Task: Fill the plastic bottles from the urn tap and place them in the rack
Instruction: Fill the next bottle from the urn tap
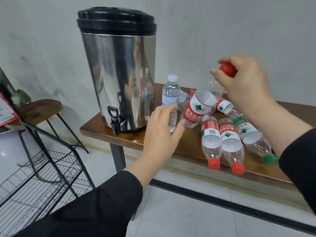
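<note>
Now the right hand (246,82) grips the red cap (227,69) of a clear, light, crushable plastic bottle (200,106), best held mid-body, left hand (162,127) relaxed.

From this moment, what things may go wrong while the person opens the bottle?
1. The right hand grips only the red cap of the lifted bottle, and the left hand barely touches its base; it may slip.
2. The loose bottles lie near the table edge, caps pointing outward, so a bump might roll them off.
3. The upright white-capped bottle stands close to the left hand and may topple.
</note>
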Demonstrator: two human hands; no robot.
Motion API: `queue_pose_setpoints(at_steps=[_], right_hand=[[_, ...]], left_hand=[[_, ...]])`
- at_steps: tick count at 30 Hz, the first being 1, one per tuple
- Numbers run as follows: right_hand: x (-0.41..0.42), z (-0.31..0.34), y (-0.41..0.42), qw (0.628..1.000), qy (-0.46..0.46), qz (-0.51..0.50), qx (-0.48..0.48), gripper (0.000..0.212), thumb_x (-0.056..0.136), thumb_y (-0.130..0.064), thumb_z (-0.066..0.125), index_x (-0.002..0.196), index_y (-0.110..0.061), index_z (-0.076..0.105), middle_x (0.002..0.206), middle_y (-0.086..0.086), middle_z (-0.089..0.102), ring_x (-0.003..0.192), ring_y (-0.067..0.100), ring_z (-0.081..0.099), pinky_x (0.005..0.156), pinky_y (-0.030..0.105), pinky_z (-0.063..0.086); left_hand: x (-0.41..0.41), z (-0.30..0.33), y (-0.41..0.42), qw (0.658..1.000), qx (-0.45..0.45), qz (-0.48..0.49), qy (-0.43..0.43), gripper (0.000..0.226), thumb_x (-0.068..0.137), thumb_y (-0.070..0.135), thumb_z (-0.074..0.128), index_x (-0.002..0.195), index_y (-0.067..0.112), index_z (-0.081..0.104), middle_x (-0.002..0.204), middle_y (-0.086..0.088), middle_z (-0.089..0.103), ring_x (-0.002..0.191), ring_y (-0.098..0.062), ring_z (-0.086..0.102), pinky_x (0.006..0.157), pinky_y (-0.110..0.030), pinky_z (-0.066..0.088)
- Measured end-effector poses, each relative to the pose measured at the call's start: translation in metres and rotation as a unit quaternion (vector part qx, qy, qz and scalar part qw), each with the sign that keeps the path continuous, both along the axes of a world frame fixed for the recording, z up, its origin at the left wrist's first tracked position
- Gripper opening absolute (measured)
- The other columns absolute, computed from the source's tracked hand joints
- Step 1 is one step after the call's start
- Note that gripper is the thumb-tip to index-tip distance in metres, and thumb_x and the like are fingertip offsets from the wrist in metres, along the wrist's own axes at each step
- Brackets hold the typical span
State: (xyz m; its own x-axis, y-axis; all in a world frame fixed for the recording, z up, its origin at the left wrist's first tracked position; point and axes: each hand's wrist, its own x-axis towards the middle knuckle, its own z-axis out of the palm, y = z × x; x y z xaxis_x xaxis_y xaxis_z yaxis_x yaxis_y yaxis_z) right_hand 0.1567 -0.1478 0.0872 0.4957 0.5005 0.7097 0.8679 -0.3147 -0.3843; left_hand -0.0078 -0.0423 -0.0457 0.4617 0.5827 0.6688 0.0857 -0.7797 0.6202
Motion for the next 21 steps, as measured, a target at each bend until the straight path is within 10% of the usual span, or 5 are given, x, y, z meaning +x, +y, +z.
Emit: queue_pose_setpoints(at_steps=[6, 14, 21], right_hand=[[-0.077, 0.001, 0.006, 0.993, 0.075, 0.088, -0.026, 0.032, 0.087, -0.050, 0.071, 0.099, -0.020, 0.074, 0.087, -0.002, 0.071, 0.082, 0.019, 0.065, 0.075, 0.033, 0.052], [-0.176, -0.040, 0.037, 0.965, 0.070, 0.141, -0.209, 0.066, 0.094, -0.068, 0.042, 0.059, -0.014, 0.057, 0.053, -0.001, 0.053, 0.058, 0.014, 0.053, 0.053, 0.029, 0.036], [-0.220, -0.048, 0.065, 0.920, 0.092, 0.277, -0.262, 0.044, 0.097, -0.056, 0.050, 0.074, -0.022, 0.067, 0.069, -0.002, 0.065, 0.069, 0.013, 0.060, 0.067, 0.034, 0.047]], left_hand=[[-0.045, 0.034, -0.023, 0.993, -0.093, -0.023, 0.063, 0.110, 0.076, 0.051, 0.085, 0.161, 0.033, 0.017, 0.157, 0.013, 0.038, 0.143, -0.003, 0.033, 0.115, -0.023, 0.031], [-0.156, -0.015, -0.017, 0.982, -0.159, 0.028, 0.093, 0.077, 0.079, 0.050, 0.080, 0.142, 0.049, 0.034, 0.128, 0.029, 0.055, 0.113, 0.003, 0.050, 0.089, -0.022, 0.044], [-0.213, -0.033, 0.004, 0.954, -0.285, -0.036, 0.087, 0.064, 0.078, 0.046, 0.083, 0.130, 0.049, 0.046, 0.108, 0.024, 0.062, 0.097, 0.019, 0.053, 0.067, -0.002, 0.040]])
